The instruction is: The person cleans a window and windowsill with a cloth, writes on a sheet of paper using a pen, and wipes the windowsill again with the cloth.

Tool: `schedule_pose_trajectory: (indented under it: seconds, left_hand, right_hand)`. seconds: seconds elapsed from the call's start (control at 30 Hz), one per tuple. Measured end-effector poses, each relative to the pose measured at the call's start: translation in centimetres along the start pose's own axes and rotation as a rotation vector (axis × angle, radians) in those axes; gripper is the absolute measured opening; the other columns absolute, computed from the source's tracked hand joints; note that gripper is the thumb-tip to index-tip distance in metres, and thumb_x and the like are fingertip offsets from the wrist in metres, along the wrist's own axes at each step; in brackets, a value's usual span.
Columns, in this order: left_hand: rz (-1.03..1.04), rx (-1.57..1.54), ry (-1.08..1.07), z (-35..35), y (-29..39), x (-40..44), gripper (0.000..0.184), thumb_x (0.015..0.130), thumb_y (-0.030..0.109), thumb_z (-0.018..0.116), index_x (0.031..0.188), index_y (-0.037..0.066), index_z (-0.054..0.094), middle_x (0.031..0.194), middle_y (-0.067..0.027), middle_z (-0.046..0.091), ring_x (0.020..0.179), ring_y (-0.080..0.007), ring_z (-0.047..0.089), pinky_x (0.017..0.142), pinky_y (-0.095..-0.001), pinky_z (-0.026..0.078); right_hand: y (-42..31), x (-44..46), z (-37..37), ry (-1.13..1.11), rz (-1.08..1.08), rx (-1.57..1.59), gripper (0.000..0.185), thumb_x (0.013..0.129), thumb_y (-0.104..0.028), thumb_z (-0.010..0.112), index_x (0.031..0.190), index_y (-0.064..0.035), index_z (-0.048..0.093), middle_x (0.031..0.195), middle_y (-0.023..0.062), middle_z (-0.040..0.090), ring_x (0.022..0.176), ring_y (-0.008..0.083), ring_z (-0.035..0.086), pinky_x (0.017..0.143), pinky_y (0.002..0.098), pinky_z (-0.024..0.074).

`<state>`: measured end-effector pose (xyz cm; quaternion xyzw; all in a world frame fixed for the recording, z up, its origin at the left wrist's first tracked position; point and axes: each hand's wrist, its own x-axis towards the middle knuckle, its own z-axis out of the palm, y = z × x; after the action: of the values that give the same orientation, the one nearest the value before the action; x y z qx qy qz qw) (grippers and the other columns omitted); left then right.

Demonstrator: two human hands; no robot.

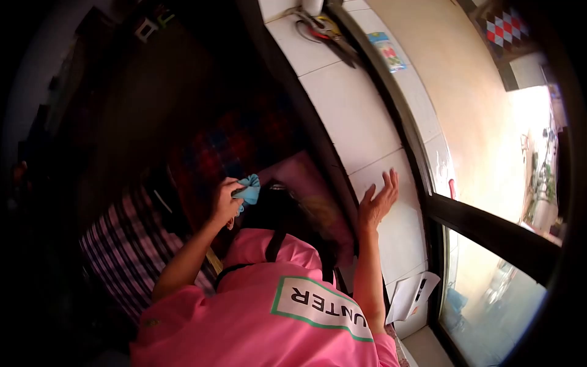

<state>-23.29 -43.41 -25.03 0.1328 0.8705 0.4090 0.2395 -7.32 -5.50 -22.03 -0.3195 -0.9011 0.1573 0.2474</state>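
Note:
My left hand (226,202) is closed around a bunched light-blue cloth (249,188), which sticks out past the fingers over the dark area in front of my body. What kind of cloth it is, I cannot make out. On the other side, my right hand (379,200) holds nothing and has its fingers apart. It is over the white tiled sill (330,110); whether it touches the tiles, I cannot tell.
Scissors (330,37) lie at the sill's far end. A colourful packet (387,52) is on the outer ledge beyond the window track. Near my right elbow are papers with a black pen (420,289). Striped fabric (125,238) and plaid fabric (226,150) spread leftward.

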Motion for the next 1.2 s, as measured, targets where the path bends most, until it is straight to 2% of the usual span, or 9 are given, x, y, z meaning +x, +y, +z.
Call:
schedule_pose_trajectory:
  seconds: [0.13,0.27,0.47,0.63,0.7,0.8,0.9,1.07,1.2]
  left_hand:
    - [-0.275,-0.224,0.099,-2.8,2.4,1.2,0.038,0.069,-0.012,0.067,0.106,-0.004,0.070,0.114,-0.0143,0.064,0.096,-0.0305,0.069,0.083,-0.0333,0.054]
    - [0.250,-0.096,0.147,-3.0,5.9,6.6,0.039,0.070,-0.013,0.068,0.108,-0.003,0.070,0.118,-0.0159,0.065,0.105,-0.0324,0.067,0.088,-0.0376,0.054]
    - [0.882,0.059,0.149,0.4,18.0,18.6,0.037,0.071,-0.008,0.072,0.106,0.001,0.069,0.123,-0.0183,0.064,0.109,-0.0404,0.063,0.091,-0.0450,0.053]
    - [1.186,0.202,-0.011,4.8,22.8,27.0,0.035,0.067,-0.007,0.067,0.101,0.002,0.067,0.121,-0.0172,0.064,0.107,-0.0390,0.062,0.091,-0.0456,0.052]
    - [1.286,0.301,-0.062,6.0,23.2,29.4,0.037,0.065,-0.001,0.066,0.102,0.003,0.067,0.124,-0.0159,0.063,0.112,-0.0365,0.060,0.096,-0.0444,0.050]
    - [1.333,0.390,-0.128,7.5,22.1,32.1,0.041,0.063,0.001,0.067,0.104,0.003,0.066,0.127,-0.0154,0.061,0.114,-0.0373,0.059,0.096,-0.0453,0.050]
    - [1.235,0.364,-0.195,8.6,20.3,32.6,0.041,0.063,0.003,0.068,0.104,0.003,0.065,0.126,-0.0150,0.061,0.113,-0.0380,0.059,0.095,-0.0459,0.050]
    - [1.207,0.260,-0.100,10.0,20.0,33.0,0.034,0.067,0.012,0.071,0.099,0.005,0.062,0.120,-0.0158,0.062,0.102,-0.0376,0.062,0.085,-0.0454,0.050]
    - [1.180,0.225,-0.114,10.0,19.9,33.3,0.032,0.071,0.019,0.073,0.098,0.006,0.062,0.120,-0.0153,0.063,0.098,-0.0369,0.063,0.083,-0.0449,0.051]
  right_hand:
    - [-3.0,3.2,4.3,-0.113,-0.129,0.014,0.047,0.092,-0.005,0.061,0.137,-0.0031,0.051,0.151,0.0187,0.049,0.145,0.0402,0.041,0.119,0.0519,0.0290]
    - [-1.6,4.0,5.7,-0.139,-0.178,-0.053,0.049,0.093,-0.008,0.063,0.140,-0.0051,0.050,0.154,0.0172,0.048,0.146,0.0370,0.041,0.121,0.0504,0.0282]
    - [-1.9,4.4,5.3,-0.189,-0.128,-0.110,0.049,0.092,-0.011,0.062,0.140,-0.0069,0.051,0.154,0.0144,0.048,0.146,0.0352,0.041,0.121,0.0505,0.0282]
    - [-2.0,4.5,5.0,-0.211,-0.073,-0.098,0.046,0.092,-0.014,0.062,0.137,-0.0077,0.053,0.153,0.0134,0.049,0.145,0.0354,0.042,0.121,0.0523,0.0281]
    - [-2.0,4.7,4.8,-0.238,-0.049,-0.111,0.045,0.092,-0.014,0.062,0.136,-0.0079,0.054,0.153,0.0124,0.050,0.145,0.0343,0.042,0.121,0.0512,0.0284]
    - [-1.9,4.8,4.8,-0.261,-0.018,-0.111,0.046,0.090,-0.015,0.064,0.135,-0.0095,0.055,0.153,0.0093,0.050,0.145,0.0320,0.043,0.121,0.0498,0.0290]
    - [-1.4,4.7,5.1,-0.248,-0.017,-0.091,0.047,0.089,-0.015,0.064,0.135,-0.0098,0.055,0.154,0.0095,0.050,0.144,0.0319,0.044,0.121,0.0493,0.0292]
    - [-1.3,4.6,5.1,-0.281,0.018,-0.078,0.048,0.087,-0.013,0.064,0.135,-0.0090,0.056,0.154,0.0110,0.051,0.144,0.0326,0.044,0.120,0.0503,0.0304]
    - [-1.5,4.9,4.8,-0.303,0.032,-0.086,0.048,0.085,-0.012,0.065,0.132,-0.0081,0.057,0.153,0.0115,0.051,0.144,0.0322,0.045,0.120,0.0509,0.0308]
